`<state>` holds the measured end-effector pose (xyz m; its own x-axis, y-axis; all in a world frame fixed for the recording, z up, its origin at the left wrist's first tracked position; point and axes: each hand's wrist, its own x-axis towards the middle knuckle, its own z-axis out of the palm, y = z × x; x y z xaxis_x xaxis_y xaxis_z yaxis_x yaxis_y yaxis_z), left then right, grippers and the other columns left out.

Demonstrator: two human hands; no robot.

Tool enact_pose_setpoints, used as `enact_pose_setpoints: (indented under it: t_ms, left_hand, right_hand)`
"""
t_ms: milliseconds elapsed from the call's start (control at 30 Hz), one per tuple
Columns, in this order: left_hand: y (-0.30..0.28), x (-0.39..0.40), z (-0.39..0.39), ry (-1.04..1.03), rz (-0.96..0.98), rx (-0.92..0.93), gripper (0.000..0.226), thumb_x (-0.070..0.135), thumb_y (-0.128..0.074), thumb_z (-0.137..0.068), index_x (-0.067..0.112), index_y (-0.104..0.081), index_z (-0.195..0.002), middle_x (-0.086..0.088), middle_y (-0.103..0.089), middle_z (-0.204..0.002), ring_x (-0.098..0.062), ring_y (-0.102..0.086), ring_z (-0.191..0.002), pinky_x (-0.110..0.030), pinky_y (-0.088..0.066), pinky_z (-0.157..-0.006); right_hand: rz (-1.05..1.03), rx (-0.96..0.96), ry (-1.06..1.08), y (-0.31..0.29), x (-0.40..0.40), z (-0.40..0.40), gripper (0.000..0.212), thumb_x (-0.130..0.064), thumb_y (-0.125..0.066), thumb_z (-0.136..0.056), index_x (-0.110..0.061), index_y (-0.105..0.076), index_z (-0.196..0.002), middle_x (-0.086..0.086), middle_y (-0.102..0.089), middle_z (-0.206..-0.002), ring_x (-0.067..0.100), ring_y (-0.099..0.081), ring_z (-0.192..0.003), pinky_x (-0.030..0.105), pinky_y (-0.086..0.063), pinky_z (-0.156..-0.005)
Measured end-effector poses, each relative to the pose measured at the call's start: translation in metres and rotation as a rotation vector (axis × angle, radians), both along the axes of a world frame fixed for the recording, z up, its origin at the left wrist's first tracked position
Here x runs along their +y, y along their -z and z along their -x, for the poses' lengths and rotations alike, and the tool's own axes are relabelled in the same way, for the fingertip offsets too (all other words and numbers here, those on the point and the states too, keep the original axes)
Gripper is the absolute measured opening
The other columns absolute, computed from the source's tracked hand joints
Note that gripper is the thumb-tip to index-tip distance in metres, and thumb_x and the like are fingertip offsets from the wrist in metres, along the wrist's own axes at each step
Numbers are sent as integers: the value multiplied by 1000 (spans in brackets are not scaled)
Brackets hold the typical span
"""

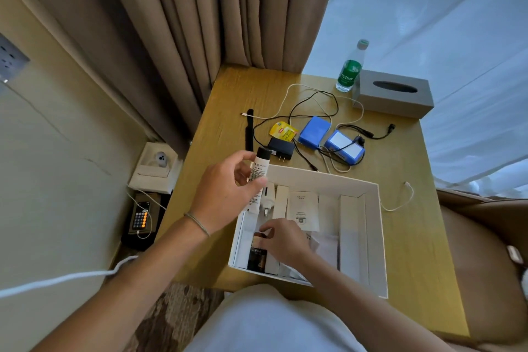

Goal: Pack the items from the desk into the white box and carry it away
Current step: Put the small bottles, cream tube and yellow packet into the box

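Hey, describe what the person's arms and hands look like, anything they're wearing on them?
Both forearms are bare, with no sleeves in view. The left hand has a thin, pale cord bracelet around its wrist. The right hand shows no ring, watch or band. No gloves on either. The person wears a light, whitish top, seen at the bottom of the view.

We look at hotel-type bedroom, or so furnishing suggests. Heavy beige curtains (pixel 183 37) hang floor-length in corner, sheer white drape (pixel 428 37) over window beside them. Small wooden tabletop (pixel 414 208) tucked against them, grey tissue box (pixel 393 93) and water bottle (pixel 351 67) at far edge. Wall socket panel (pixel 11 58) at left, patterned carpet (pixel 171 320) below, upholstered brown seat (pixel 480 266) at right. Phone (pixel 141 218) charging on low stand.
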<state>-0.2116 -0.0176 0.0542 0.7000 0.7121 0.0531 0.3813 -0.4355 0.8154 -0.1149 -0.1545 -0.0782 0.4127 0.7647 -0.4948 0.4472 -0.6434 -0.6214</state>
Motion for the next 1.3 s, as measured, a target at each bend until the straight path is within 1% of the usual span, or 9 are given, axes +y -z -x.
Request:
enact_pose_setpoints:
  t_ms: [100,267,333,467,600,733,933,1200,1300]
  left_hand:
    - [6,-12,-10,32,81,35,40,35,-74,-86,26,-61,-123,11,-70,-88,-5,-69,-70,-30,-61,-60]
    - [22,-31,-32,88,170,138,32,37,-68,-90,30,-59,-120,3,-71,-80,-8,-69,-65,-36,-61,-60]
    - [32,-37,-41,83,224,184,29,37,-67,-91,28,-60,-117,-2,-73,-77,-15,-69,-67,-43,-60,-64]
    - [57,-53,-66,105,383,284,30,33,-71,-88,27,-57,-114,-6,-75,-81,-23,-72,-70,-46,-61,-65]
    - [81,-69,-94,103,528,386,40,21,-73,-83,22,-55,-119,-8,-74,-90,-26,-74,-74,-47,-63,-69]
    - [96,-86,-121,121,503,489,54,13,-76,-79,18,-53,-127,-8,-68,-90,-20,-70,-64,-35,-63,-58]
    - [111,-102,-148,128,380,607,58,17,-80,-78,17,-54,-129,-9,-66,-114,-27,-70,-93,-42,-61,-81]
    - [120,-112,-161,169,170,641,29,25,-78,-80,24,-59,-103,3,-64,-99,-13,-58,-86,-26,-50,-76]
    - [109,-109,-157,228,123,629,15,24,-71,-86,24,-63,-100,4,-65,-93,-12,-61,-84,-28,-54,-75]
  right_hand:
    - [-56,61,95,-10,-7,-15,28,-24,-69,-93,-26,-69,-120,-4,-75,-101,2,-64,-74,16,-49,-64]
    - [-144,123,304,-38,-34,-49,17,-21,-61,-97,-28,-69,-110,-5,-72,-82,11,-70,-71,27,-60,-61]
    - [-191,145,373,-48,-43,-60,17,-16,-59,-97,-25,-70,-107,-3,-72,-80,7,-68,-70,22,-54,-59]
    - [-242,106,502,-67,-61,-81,20,-8,-58,-93,-20,-73,-99,-1,-71,-71,6,-62,-59,28,-51,-59]
    - [-185,6,553,-79,-77,-96,24,-7,-57,-88,-23,-74,-95,-1,-72,-71,16,-67,-65,39,-58,-65]
    - [-141,-32,554,-85,-89,-106,26,-9,-55,-88,-24,-74,-96,0,-73,-75,19,-71,-74,43,-60,-71]
    - [-149,-12,545,-89,-95,-108,22,-12,-56,-89,-26,-74,-91,0,-73,-75,20,-71,-74,46,-61,-73]
    - [-171,37,542,-95,-99,-109,25,-9,-55,-88,-25,-74,-89,3,-73,-76,22,-70,-74,45,-60,-72]
    - [-215,60,540,-102,-96,-114,27,-7,-57,-89,-29,-73,-85,1,-72,-76,23,-69,-74,45,-59,-73]
